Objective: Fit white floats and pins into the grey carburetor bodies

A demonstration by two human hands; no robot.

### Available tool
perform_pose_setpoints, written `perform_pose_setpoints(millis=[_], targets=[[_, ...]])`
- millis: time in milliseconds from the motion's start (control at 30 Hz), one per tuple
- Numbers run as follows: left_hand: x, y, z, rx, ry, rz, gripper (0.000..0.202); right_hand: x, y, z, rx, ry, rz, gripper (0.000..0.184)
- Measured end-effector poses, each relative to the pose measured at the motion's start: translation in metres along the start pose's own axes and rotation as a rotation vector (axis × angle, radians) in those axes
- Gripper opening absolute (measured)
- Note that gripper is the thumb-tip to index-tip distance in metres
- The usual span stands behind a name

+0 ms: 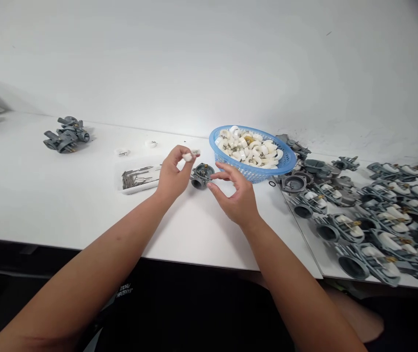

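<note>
A grey metal carburetor body point(201, 177) rests on the white table with its open bowl side up and a brass piece inside. Pinched in my left hand point(175, 172) is a white plastic carburetor float point(187, 157), just above and left of that body. My right hand point(235, 194) is at the body's right side, thumb and fingertips curled against its edge. Left of the body lies a white tray point(135, 190) of thin metal pins point(135, 178), partly covered by my left hand. Behind my right hand stands a blue plastic basket point(256, 172) heaped with white floats point(245, 146).
Carburetors with white floats fitted point(381, 215) crowd the right side. Bare bodies point(293, 183) lie beside the basket, near a black rubber ring point(272, 184). Two loose floats point(151, 144) lie behind the tray. More carburetors point(68, 134) sit at the back left.
</note>
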State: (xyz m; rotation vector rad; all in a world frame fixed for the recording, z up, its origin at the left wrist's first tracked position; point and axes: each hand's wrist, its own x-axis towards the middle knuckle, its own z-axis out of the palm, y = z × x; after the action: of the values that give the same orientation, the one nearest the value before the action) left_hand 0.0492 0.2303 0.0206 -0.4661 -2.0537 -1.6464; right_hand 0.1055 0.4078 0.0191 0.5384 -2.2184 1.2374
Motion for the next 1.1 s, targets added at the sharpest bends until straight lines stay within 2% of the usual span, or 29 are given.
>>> perform_pose_setpoints(millis=[67, 133, 267, 467, 533, 667, 767, 867, 967, 1100], targets=[[0.004, -0.007, -0.001, 0.080, 0.093, -0.062, 0.011, -0.001, 0.004, 0.003, -0.018, -0.017, 0.023, 0.050], [0.005, -0.010, -0.003, 0.147, 0.129, -0.127, 0.010, -0.004, 0.010, 0.007, -0.025, -0.027, 0.067, 0.060], [0.002, -0.004, -0.003, 0.162, 0.099, -0.124, 0.025, -0.009, 0.017, 0.015, 0.001, -0.071, 0.194, 0.079], [0.000, -0.001, 0.001, 0.070, -0.003, -0.061, 0.038, 0.000, 0.024, 0.029, -0.041, -0.240, 0.284, 0.109], [0.001, -0.004, 0.001, 0.043, -0.016, -0.063, 0.042, 0.005, 0.027, 0.034, -0.067, -0.253, 0.279, 0.109], [0.001, -0.009, 0.002, 0.012, -0.041, -0.041, 0.042, 0.009, 0.033, 0.039, -0.083, -0.192, 0.252, 0.094], [0.001, -0.011, 0.001, 0.028, -0.029, -0.044, 0.036, 0.009, 0.037, 0.037, -0.010, -0.184, 0.302, 0.093], [0.000, -0.010, -0.001, 0.071, -0.005, -0.039, 0.030, 0.009, 0.042, 0.028, 0.141, -0.233, 0.355, 0.098], [-0.001, -0.007, -0.004, 0.151, -0.083, 0.005, 0.040, 0.012, 0.046, 0.017, 0.286, -0.325, 0.344, 0.096], [-0.002, -0.003, -0.005, 0.203, -0.244, 0.045, 0.043, 0.015, 0.045, 0.005, 0.342, -0.420, 0.301, 0.081]])
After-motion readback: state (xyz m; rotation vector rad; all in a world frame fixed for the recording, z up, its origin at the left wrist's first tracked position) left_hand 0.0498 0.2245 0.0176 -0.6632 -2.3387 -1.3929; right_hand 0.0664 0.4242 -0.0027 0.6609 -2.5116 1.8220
